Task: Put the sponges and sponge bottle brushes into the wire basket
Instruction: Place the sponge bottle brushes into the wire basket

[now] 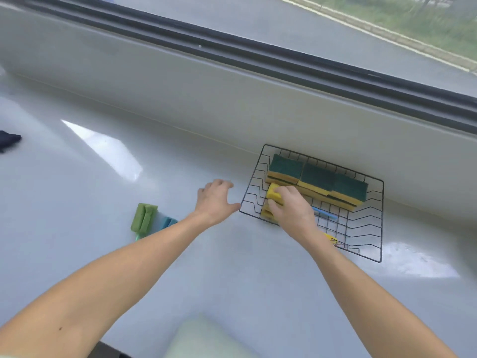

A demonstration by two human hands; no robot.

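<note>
Sponges [318,180] line the wire basket's [371,250] far side while the right hand [289,205] clamps a yellow sponge head [274,193] inside it, left hand [215,198] splayed empty; next, fetch the green brush [143,217] and blue brush [168,222] lying on the surface [77,197].

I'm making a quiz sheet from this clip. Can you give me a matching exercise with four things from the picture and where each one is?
Things:
1. green bottle brush
2. green-topped sponges
3. yellow sponge
4. dark cloth

Places:
A. along the far side of the wire basket
B. at the far left edge of the counter
C. under the right hand, inside the basket
D. on the counter, left of the left hand

Pairs: 1-D, 2-A, 3-C, 4-B
</note>
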